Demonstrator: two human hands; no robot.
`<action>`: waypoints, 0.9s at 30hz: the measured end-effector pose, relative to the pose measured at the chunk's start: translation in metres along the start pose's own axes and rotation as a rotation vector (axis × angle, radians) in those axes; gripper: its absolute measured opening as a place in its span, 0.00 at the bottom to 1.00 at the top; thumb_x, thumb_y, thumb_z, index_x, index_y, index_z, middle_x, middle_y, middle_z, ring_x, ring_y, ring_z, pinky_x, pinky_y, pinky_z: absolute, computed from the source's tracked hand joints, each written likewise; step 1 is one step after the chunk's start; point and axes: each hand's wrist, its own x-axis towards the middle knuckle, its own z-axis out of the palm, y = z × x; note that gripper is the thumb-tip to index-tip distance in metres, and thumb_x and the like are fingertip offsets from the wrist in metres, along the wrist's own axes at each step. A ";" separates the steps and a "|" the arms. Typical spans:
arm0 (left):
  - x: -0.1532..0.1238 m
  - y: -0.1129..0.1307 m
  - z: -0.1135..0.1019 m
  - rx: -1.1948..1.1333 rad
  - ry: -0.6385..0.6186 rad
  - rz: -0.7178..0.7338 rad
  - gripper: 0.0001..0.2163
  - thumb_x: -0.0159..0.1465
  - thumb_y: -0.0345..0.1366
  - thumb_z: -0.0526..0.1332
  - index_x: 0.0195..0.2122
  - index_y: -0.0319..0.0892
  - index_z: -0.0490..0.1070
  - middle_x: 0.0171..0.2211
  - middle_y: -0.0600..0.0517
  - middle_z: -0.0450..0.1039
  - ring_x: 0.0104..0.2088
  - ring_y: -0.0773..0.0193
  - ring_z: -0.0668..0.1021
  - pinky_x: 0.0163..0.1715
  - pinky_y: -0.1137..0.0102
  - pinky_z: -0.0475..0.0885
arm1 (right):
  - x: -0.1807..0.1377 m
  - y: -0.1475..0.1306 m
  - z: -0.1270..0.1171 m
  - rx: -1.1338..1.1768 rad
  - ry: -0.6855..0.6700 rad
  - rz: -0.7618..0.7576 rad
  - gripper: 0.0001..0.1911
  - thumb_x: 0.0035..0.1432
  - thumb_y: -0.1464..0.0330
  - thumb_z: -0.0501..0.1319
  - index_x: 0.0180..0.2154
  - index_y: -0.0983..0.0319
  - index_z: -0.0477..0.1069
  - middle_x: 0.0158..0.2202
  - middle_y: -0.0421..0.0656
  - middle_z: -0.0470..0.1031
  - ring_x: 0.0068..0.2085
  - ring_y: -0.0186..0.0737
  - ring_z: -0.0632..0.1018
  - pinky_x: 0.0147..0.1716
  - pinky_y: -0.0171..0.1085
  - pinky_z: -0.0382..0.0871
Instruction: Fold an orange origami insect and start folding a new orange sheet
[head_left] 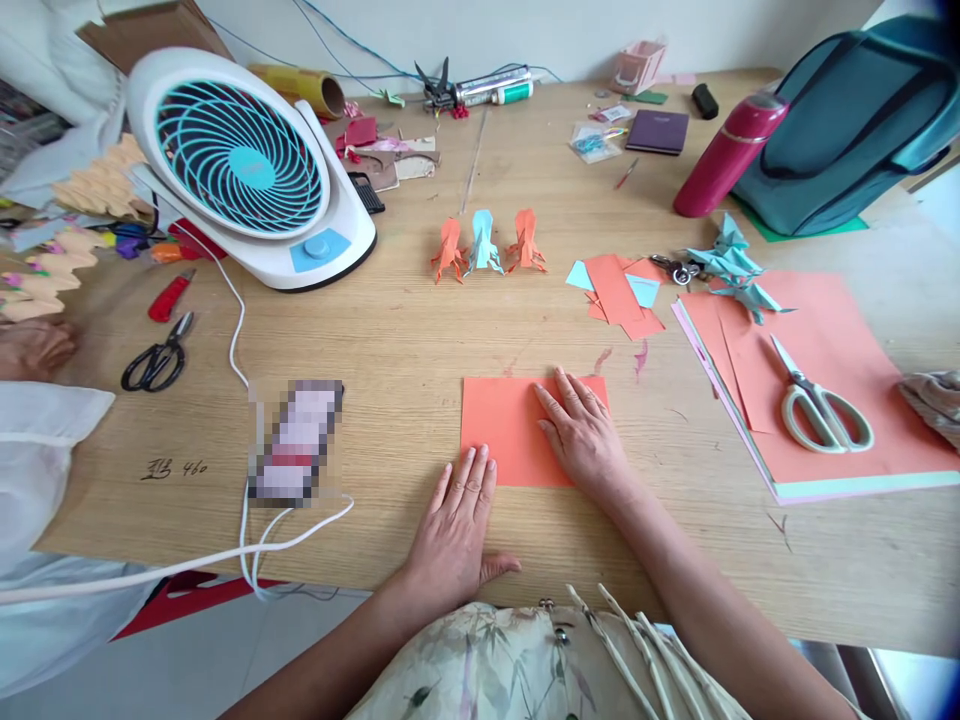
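Observation:
An orange paper sheet (504, 425) lies flat on the wooden table (405, 340) in front of me. My right hand (583, 432) rests on its right part, fingers stretched out flat and pressing the paper. My left hand (456, 525) lies flat on the table just below the sheet's lower left corner, fingertips touching its edge, fingers spread. Neither hand holds anything.
Three folded paper figures (486, 244) stand further back. To the right lies a stack of coloured paper (840, 340) with white-handled scissors (819, 405), paper scraps (621, 292), a red bottle (726, 152) and a teal bag (847, 120). At left are a fan (247, 165), black scissors (156, 358), a phone (296, 440) and white cable (247, 545).

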 end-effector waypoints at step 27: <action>0.125 -0.009 0.010 -0.158 -0.035 -0.107 0.29 0.71 0.40 0.49 0.71 0.36 0.49 0.73 0.38 0.43 0.72 0.47 0.52 0.68 0.50 0.51 | -0.001 0.003 0.009 0.006 0.087 0.086 0.30 0.70 0.60 0.50 0.67 0.69 0.56 0.71 0.56 0.54 0.71 0.50 0.57 0.68 0.50 0.48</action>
